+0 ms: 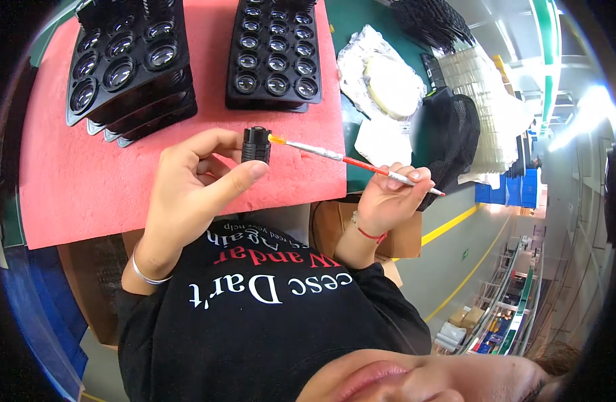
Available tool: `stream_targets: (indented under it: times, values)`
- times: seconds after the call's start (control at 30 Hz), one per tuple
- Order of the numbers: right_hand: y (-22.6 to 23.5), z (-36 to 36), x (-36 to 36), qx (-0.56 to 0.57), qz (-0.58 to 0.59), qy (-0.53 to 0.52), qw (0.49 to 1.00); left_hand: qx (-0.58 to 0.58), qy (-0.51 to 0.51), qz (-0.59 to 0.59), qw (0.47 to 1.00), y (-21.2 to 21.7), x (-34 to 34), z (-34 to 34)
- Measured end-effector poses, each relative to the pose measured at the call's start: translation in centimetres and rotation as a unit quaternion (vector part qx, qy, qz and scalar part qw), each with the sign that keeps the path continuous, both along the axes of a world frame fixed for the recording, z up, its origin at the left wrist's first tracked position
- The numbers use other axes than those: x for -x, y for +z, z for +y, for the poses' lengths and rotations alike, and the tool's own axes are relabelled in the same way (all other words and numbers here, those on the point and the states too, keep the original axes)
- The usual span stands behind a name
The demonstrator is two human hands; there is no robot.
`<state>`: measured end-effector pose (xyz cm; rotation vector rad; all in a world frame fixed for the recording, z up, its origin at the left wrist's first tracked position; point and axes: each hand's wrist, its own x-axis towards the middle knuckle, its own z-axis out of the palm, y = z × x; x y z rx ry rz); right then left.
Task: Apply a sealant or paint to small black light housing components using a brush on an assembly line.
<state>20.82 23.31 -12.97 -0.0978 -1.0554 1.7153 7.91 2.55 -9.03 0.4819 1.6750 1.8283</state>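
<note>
**Holding a small black cylinder against a thin brush over the pink mat**

Gripping a small black cylinder between thumb and fingertips, the left hand is keeping it upright above the near edge of the pink mat, just in from the mat's near right corner. The right hand is pinching a thin brush near its back end, its fingers clenched around the red and white handle. The brush is lying almost level, and its yellow tip is touching the top right side of the cylinder.

At the far left corner of the mat, a stack of black trays is sitting tilted, with round glass lenses showing in its pockets. Another black tray stack is standing at the far right edge of the mat, also holding rows of lenses. Off the right edge of the mat, on the green table, crumpled white wrapping is lying beside a black mesh bag. A metal bangle is circling the left wrist, and a red cord is circling the right wrist.
</note>
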Motion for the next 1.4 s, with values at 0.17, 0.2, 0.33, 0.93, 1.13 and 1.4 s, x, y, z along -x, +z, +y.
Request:
stream_targets:
  times: [0.17,0.2,0.33,0.93,1.13,1.4]
  values:
    - [0.3,-0.4,0.1,-0.051,-0.034,0.0,0.998,-0.002,-0.003,0.001,1.0,-0.1,0.0,0.0]
    - [0.3,-0.4,0.0,-0.051,-0.034,-0.001,0.998,0.0,-0.002,0.003,1.0,-0.1,0.0,0.0]
    - [0.1,-0.3,0.1,-0.09,-0.039,-0.01,0.995,-0.007,-0.012,-0.014,1.0,0.1,0.1,-0.2]
    - [-1.1,0.0,0.5,-0.126,-0.003,-0.095,0.987,-0.085,-0.065,-0.027,0.994,-0.9,0.4,-0.6]
    - [-0.7,-0.1,0.1,-0.034,0.037,-0.024,0.998,-0.063,-0.021,-0.029,0.997,-0.3,0.2,-0.3]
    - [-0.2,-0.7,0.4,-0.055,0.011,-0.01,0.998,-0.049,-0.013,0.016,0.999,-0.4,0.0,-0.1]
